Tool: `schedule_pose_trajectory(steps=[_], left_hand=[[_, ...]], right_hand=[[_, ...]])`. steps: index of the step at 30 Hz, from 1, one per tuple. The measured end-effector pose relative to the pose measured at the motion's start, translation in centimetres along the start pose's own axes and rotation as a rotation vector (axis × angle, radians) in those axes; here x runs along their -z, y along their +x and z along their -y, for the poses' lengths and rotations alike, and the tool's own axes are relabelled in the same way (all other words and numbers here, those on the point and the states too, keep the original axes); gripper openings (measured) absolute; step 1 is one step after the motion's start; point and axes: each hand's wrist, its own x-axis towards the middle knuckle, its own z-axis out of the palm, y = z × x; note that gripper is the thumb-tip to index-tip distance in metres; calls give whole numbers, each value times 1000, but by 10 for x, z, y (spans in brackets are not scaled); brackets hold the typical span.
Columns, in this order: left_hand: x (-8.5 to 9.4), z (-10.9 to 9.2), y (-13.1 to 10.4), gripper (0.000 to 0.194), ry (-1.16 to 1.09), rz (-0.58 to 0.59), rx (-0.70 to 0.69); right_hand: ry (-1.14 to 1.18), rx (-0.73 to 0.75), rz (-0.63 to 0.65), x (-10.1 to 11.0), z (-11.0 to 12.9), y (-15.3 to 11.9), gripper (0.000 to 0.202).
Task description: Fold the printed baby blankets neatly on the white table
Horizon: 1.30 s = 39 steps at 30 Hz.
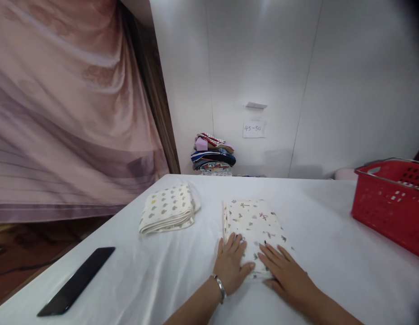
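Note:
A white cloth (252, 221) with small printed plants and figures lies folded into a rectangle on the white-covered table (162, 271). My left hand (231, 262), with a silver bracelet at the wrist, rests flat on its near left part, fingers spread. Flat on the near right part lies my right hand (286, 273), its fingers stretched forward and the thumb by the near edge. Neither hand grips the cloth. To the left, a second folded cloth (169, 207), cream with grey-green prints, sits in a thicker stack of layers.
A black flat object (77, 282) lies near the table's left edge. The red basket (392, 203) with a metal handle stands at the right. Beyond the far edge rises a pile of folded fabrics (213, 153) against the white wall. A pink curtain (67, 104) hangs at left.

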Motion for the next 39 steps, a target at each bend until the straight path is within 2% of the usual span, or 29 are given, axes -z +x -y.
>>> schedule_pose_trajectory(steps=[4,6,9,11,15,20,24,28,32,36,39], left_hand=[[2,-5,-4,60,-8,-1,16],[2,-6,-8,63,-5,-39,-14],[-2,-3,-13,62,5,-84,-68],[-5,0,-14,60,15,-74,-69],[-10,2,-13,61,57,-72,-96],[-13,0,-9,59,85,-84,-94],[-14,0,-10,59,82,-78,-96],[-17,2,-11,59,61,-102,-112],[-19,2,-11,59,58,-116,-119],[-19,2,-11,60,62,-96,-109],[-18,2,-13,61,55,-101,-116]], right_hand=[[-16,-21,-33,-4,-1,-5,63],[-29,-25,-56,-8,-1,-8,65],[-29,-20,-42,-16,-2,-15,70],[-31,-23,-24,-17,-1,-20,67],[-24,-46,-21,2,7,-19,56],[-128,-105,-127,34,-1,17,61],[-181,-246,-32,28,-25,40,61],[-165,-261,-19,20,-37,43,60],[-177,-259,-51,30,-31,61,61],[-210,-177,-63,39,-17,107,61],[-219,-141,-51,33,-9,144,61]])
